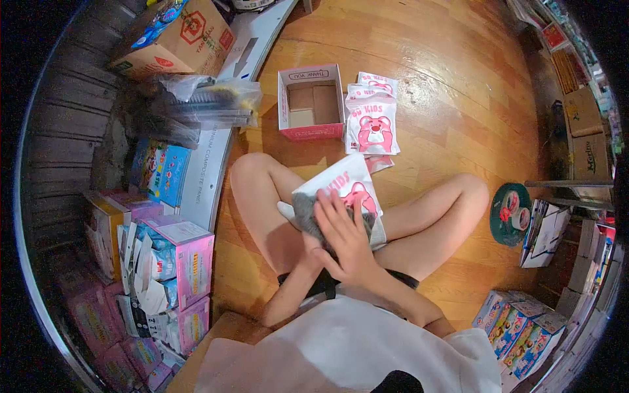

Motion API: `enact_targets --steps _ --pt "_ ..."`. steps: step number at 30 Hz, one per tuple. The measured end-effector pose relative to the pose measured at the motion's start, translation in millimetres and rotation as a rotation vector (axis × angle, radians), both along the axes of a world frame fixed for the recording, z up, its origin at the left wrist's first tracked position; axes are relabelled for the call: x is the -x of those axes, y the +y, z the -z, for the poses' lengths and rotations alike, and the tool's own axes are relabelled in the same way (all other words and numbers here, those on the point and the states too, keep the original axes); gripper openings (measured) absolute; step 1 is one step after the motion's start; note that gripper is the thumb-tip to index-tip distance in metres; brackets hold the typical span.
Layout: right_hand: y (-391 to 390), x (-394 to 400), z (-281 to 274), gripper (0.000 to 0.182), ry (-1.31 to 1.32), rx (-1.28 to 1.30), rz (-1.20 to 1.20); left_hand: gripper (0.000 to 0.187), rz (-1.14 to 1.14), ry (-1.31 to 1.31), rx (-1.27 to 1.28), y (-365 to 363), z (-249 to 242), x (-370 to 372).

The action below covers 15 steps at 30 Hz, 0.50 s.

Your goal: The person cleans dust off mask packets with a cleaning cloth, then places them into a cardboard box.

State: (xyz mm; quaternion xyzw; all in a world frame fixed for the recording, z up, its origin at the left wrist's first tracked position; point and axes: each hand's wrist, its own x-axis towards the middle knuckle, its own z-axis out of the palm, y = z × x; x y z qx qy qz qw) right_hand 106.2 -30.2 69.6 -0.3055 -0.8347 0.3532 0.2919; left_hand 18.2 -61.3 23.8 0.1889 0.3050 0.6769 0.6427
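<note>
A white packet with pink "KIDS" lettering and a pink bear (350, 175) is held over my lap, tilted. Dark grey cloth-like material (304, 208) lies across its lower part. My right hand (344, 229) rests on top of both, fingers stretched out and slightly spread. Under them, my left hand (313, 247) comes in from the left; its fingers are hidden beneath the grey material and packet. In front of my legs, a small stack of similar bear packets (371, 124) lies on the floor, beside an opened pink-and-white box (311, 130).
At left, a grey panel (203, 154) bears plastic-wrapped goods (213, 101) and a large carton (187, 39). Pink boxes (193, 262) are stacked near my left side. To the right are tape rolls on a green round tray (501, 230), blue boxes (517, 331) and shelves.
</note>
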Motion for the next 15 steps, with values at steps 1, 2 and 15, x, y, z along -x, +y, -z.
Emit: enact_targets --steps 1,2,15 --pt "-3.1 0.0 5.5 0.053 -0.071 -0.044 0.012 0.065 -0.017 0.057 -0.056 -1.7 0.1 0.7" --pt "0.8 -1.0 9.9 0.052 -0.113 -0.083 0.101 0.067 0.037 -0.042 -0.002 -1.0 0.3 3.8" --pt "14.3 6.5 33.5 0.051 0.176 -0.094 0.124 0.081 -0.092 -0.162 0.297 0.1 -6.6 -2.8"
